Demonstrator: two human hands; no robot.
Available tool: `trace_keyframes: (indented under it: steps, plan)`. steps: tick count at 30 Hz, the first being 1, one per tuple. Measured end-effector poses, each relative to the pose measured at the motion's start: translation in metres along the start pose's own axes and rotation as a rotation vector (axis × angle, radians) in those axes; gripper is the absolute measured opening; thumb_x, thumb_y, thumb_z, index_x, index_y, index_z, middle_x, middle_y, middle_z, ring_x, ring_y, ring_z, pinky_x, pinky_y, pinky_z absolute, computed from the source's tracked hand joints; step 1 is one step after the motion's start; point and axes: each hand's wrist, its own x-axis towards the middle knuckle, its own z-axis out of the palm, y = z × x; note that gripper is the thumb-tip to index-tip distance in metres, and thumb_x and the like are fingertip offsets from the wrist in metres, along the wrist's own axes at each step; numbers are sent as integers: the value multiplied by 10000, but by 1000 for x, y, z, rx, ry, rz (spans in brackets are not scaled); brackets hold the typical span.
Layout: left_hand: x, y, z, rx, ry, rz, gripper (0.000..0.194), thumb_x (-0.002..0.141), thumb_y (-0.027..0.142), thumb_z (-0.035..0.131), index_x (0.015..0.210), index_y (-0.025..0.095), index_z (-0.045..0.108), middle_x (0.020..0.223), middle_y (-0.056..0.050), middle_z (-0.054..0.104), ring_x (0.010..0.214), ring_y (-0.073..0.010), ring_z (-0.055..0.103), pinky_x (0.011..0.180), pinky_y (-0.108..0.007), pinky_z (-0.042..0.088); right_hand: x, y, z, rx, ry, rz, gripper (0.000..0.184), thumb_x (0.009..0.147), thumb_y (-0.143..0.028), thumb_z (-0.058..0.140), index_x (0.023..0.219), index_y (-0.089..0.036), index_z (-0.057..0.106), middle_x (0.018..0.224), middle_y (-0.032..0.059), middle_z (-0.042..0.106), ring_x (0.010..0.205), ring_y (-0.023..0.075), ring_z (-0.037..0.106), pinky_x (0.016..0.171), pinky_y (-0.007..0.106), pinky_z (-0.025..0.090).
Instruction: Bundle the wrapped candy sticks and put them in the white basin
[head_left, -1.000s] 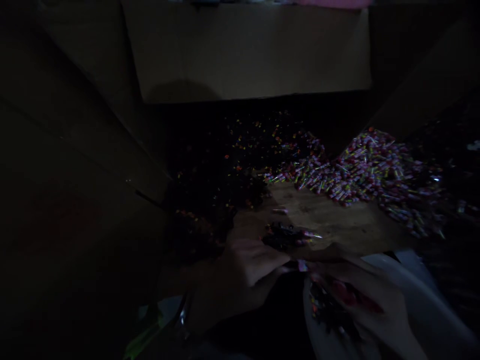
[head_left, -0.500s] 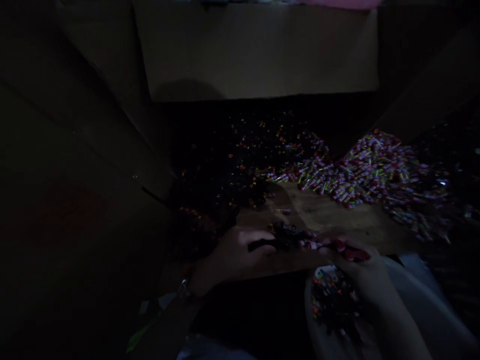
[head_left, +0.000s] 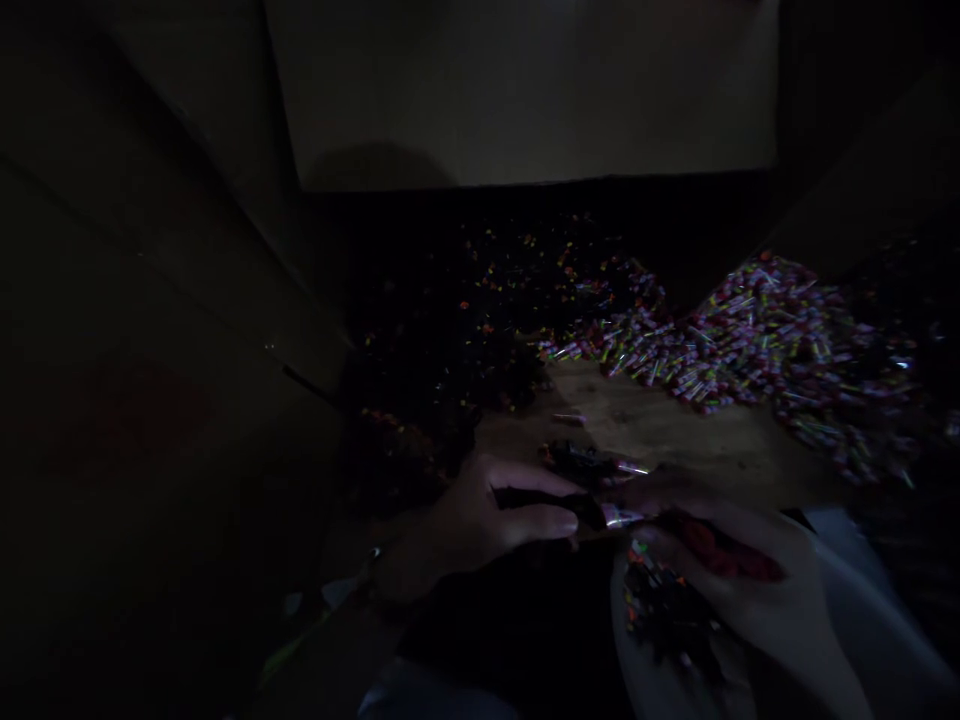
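Observation:
In dim light, my left hand (head_left: 499,515) is closed on a dark slim piece (head_left: 551,500) between thumb and fingers. My right hand (head_left: 757,560) is closed around small red pieces (head_left: 731,555). Between the hands, a short shiny pale tube (head_left: 619,517) lies against the tip of the dark piece, at my right fingertips. Just beyond the fingers, a small heap of dark pieces (head_left: 577,458) rests on the wooden board (head_left: 660,430). Below my right hand, a pale bowl (head_left: 626,650) holds dark pieces (head_left: 667,605) with coloured bits. Exact kinds cannot be made out.
A pile of small shiny pink-and-white tubes (head_left: 750,335) spreads over the board's right side. Dark pieces with orange and yellow bits (head_left: 517,290) are heaped at the back left. A cardboard flap (head_left: 525,100) hangs behind, and a cardboard wall (head_left: 187,330) stands left.
My left hand has moved slightly right, its thumb and fingers reaching further along the dark piece. My right hand has shifted right and lower, showing more of the red pieces.

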Motion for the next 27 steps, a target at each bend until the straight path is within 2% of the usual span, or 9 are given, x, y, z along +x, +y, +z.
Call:
trace_keyframes:
  steps: [6,11,14,16,19,21,25,26,27]
  plan:
    - [-6,7,3,-22,104,0,134,687,229,710,809,173,721,728,-18,730,709,-175,679,606,-240,530,-3,-9,-3,16,-33,-18,245,763,-150,690,936,-322,662,844,-31,732,723,162,695,666,224,572]
    - [-8,15,4,29,81,71,85,692,218,714,771,188,721,689,9,722,675,-157,673,581,-218,518,-4,-16,-7,-14,-64,-55,359,747,-90,671,1018,-325,652,903,-21,731,746,169,701,644,220,576]
    - [-8,20,2,81,71,86,84,687,202,723,770,191,734,745,15,735,696,-143,670,612,-199,509,-3,-20,-11,-28,-138,-78,337,766,-97,642,1034,-301,650,909,-8,731,782,178,701,658,222,572]
    - [-9,20,-1,134,28,58,103,706,220,715,799,182,740,775,11,739,702,-138,668,625,-192,500,-3,-22,-11,-12,-159,-76,283,789,-120,631,1016,-288,647,890,-5,731,778,174,700,679,221,567]
    - [-10,19,-2,201,-82,64,146,779,252,660,876,175,738,821,4,739,712,-131,666,642,-188,494,-7,-19,-5,32,-122,-42,266,795,-117,637,989,-300,632,860,-21,727,752,157,695,690,210,561]
    - [-13,19,3,220,-161,128,157,811,224,630,919,168,729,865,-4,737,756,-125,672,681,-178,497,-7,-14,1,19,-91,-12,275,798,-111,631,1002,-295,631,895,-12,722,793,160,690,703,214,558]
    - [-21,26,23,134,-429,322,178,801,171,643,957,212,717,987,19,725,854,-104,679,763,-123,500,-2,-3,7,5,-119,-1,232,811,-145,621,1001,-273,655,936,22,713,831,190,680,715,262,558]
    - [-23,28,27,109,-446,340,184,813,179,631,973,221,710,1011,24,719,864,-98,679,773,-113,500,0,-2,6,11,-97,21,205,808,-153,631,971,-273,662,917,21,714,823,197,680,710,275,558]
    - [-23,30,30,101,-408,330,178,823,191,620,976,219,706,1011,22,719,863,-95,680,773,-111,502,2,-2,3,6,-31,62,174,798,-163,647,930,-273,669,888,16,714,812,202,679,710,287,557]
